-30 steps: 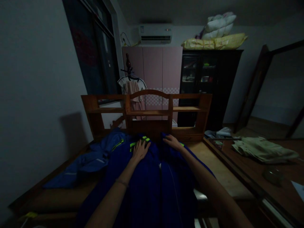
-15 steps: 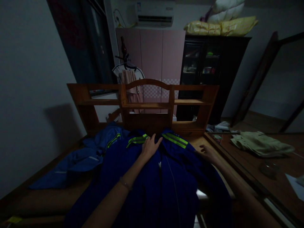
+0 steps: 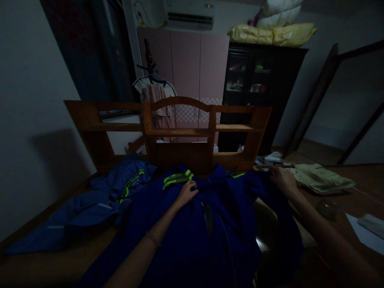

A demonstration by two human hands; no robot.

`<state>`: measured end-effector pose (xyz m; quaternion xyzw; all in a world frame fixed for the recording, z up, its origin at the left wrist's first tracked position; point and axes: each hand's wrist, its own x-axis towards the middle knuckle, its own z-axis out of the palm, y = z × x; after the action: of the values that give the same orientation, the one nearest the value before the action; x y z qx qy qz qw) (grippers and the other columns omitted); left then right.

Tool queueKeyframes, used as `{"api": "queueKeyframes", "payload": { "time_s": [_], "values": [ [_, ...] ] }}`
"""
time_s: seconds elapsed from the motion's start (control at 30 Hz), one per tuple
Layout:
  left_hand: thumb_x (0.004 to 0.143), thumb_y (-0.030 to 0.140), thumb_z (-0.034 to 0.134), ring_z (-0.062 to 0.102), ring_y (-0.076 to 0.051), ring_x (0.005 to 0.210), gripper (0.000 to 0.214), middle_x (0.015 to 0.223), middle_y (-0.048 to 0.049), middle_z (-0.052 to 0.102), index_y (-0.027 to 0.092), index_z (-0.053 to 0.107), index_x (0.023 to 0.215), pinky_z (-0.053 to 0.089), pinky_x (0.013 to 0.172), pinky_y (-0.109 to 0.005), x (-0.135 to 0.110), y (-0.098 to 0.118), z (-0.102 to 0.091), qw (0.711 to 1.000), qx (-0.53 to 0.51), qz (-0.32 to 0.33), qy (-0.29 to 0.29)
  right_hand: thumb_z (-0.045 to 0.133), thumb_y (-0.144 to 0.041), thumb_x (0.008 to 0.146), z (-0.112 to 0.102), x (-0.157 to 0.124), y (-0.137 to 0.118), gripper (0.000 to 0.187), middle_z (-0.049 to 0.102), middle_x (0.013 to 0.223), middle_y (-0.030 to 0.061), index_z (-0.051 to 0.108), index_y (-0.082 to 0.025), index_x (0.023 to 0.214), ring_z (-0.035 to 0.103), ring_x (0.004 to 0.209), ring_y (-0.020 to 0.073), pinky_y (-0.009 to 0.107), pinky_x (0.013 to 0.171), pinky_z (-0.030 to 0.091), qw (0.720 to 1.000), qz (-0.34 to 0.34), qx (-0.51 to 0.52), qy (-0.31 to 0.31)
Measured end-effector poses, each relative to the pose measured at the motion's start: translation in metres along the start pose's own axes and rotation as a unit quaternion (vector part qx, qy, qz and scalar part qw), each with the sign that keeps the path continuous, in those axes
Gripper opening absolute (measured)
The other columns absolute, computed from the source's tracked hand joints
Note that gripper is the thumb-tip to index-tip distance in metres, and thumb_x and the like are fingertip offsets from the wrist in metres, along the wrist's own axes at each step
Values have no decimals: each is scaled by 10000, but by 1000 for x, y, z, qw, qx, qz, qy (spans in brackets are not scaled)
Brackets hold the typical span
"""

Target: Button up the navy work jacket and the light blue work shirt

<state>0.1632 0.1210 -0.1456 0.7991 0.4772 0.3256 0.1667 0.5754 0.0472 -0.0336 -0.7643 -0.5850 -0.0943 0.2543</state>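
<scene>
A dark blue jacket (image 3: 180,228) with green reflective stripes lies spread in front of me, its collar toward the wooden shelf unit. Near the collar, my left hand (image 3: 187,192) is closed on the jacket's front edge. Out to the right, my right hand (image 3: 282,180) grips the jacket's sleeve and holds it raised and stretched sideways. The far end of that sleeve hangs down toward the lower right. A lighter blue garment (image 3: 111,196), also with a green stripe, lies crumpled to the left of the jacket.
The wooden shelf unit (image 3: 180,132) stands at the back edge. On the brown surface to the right are a folded pale green cloth (image 3: 321,178), a glass bowl (image 3: 327,209) and white paper (image 3: 363,232). Clothes hang on a rack (image 3: 148,52) behind. The room is dim.
My right hand has taken hold of the sleeve and pulled it up and to the right. My left hand has closed on the jacket's front. The view has shifted slightly.
</scene>
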Motion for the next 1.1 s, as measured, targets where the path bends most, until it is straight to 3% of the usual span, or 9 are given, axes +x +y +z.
{"api": "queueKeyframes", "payload": {
  "time_s": [0.13, 0.23, 0.43, 0.53, 0.67, 0.73, 0.83, 0.93, 1.1],
  "values": [
    [790, 201, 521, 483, -226, 1219, 91, 1285, -79, 526, 188, 609, 772, 386, 1032, -341, 10, -29, -4, 999, -15, 8, 33, 504, -215, 830, 6, 16, -40, 446, 563, 1188, 182, 503, -195, 1276, 630, 893, 294, 377, 721, 480, 993, -6, -75, 86],
    [784, 226, 530, 480, -240, 1222, 96, 1299, -89, 517, 180, 605, 746, 373, 1044, -370, 18, -57, -16, 999, -24, 14, 42, 504, -242, 859, 7, -9, -66, 489, 417, 1373, 156, 418, -217, 1339, 594, 1026, 277, 362, 781, 500, 990, -94, -18, 102],
    [822, 335, 503, 543, -234, 1139, 220, 1217, -87, 580, 184, 644, 745, 408, 1006, -375, 24, -96, -32, 997, -42, 20, 66, 459, -392, 911, 5, -137, -86, 324, 631, 1041, 82, 531, -220, 1176, 644, 870, 211, 324, 762, 535, 981, -134, 137, -22],
    [839, 365, 491, 552, -226, 1126, 259, 1206, -85, 585, 187, 677, 812, 418, 996, -374, 25, -102, -26, 996, -46, 18, 77, 506, -444, 882, 17, -209, -90, 436, 622, 1103, 84, 469, -234, 1262, 657, 867, 193, 276, 694, 567, 975, -78, 193, -77],
    [841, 368, 494, 556, -225, 1118, 267, 1186, -80, 597, 193, 696, 850, 425, 993, -376, 27, -105, -20, 996, -48, 18, 79, 549, -399, 865, 34, -266, -92, 632, 503, 1309, 113, 273, -257, 1416, 566, 1132, 233, 343, 900, 531, 976, -104, 164, -95],
    [843, 367, 491, 550, -226, 1124, 270, 1183, -82, 595, 194, 699, 849, 418, 1001, -378, 27, -105, -20, 995, -50, 21, 79, 539, -355, 872, 37, -275, -92, 627, 500, 1282, 106, 263, -287, 1430, 584, 1094, 223, 335, 865, 550, 978, -117, 143, -99],
    [846, 364, 480, 545, -228, 1125, 284, 1170, -91, 593, 186, 701, 843, 410, 1009, -383, 27, -104, -19, 995, -54, 25, 77, 588, -354, 841, 39, -274, -97, 472, 473, 1241, 94, 480, -346, 1300, 612, 969, 226, 357, 764, 574, 985, -134, 101, -32],
    [842, 365, 482, 544, -233, 1122, 286, 1151, -90, 596, 184, 703, 837, 408, 1014, -393, 26, -103, -19, 995, -57, 26, 77, 649, -364, 798, 38, -268, -114, 381, 406, 1304, 109, 591, -305, 1170, 514, 1110, 296, 459, 858, 520, 984, -151, 83, 36],
    [853, 360, 470, 545, -229, 1118, 291, 1137, -88, 601, 186, 704, 863, 415, 1007, -393, 23, -100, -21, 995, -55, 31, 72, 624, -154, 741, 37, -260, -146, 139, 527, 1129, 111, 627, -209, 869, 503, 1072, 299, 475, 869, 474, 985, -146, 92, -3]
  ]
}}
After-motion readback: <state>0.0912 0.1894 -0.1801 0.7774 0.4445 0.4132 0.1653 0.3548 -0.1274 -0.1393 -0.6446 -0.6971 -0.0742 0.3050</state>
